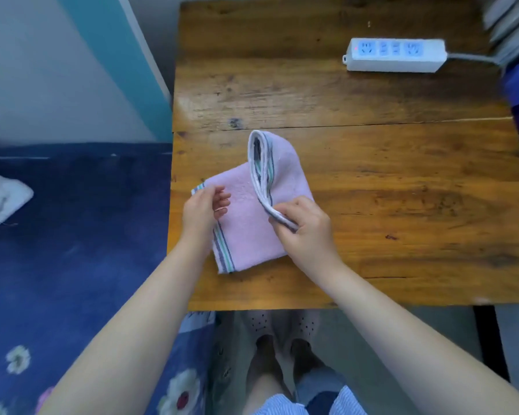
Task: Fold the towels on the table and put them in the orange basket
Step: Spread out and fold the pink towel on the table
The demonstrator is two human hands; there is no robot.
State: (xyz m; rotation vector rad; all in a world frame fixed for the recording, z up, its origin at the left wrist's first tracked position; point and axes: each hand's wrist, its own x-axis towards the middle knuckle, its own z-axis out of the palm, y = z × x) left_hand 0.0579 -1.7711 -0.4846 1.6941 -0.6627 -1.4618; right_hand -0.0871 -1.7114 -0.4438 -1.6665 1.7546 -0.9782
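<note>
While a pink towel lies near the counter's front-left corner, a person works it with both hands. The right hand pinches the striped hem of a flap lifted from the towel's right side, the fabric arching up toward the middle of the counter and curling over. The left hand rests at the towel's left edge, fingers loosely curled over the cloth near its striped border; whether it actually grips the fabric cannot be told. A white power strip sits near the far right corner, its cable running off the right edge. Beside the counter's left edge, a dark blue floral bedcover carries a pale bundle of cloth.
</note>
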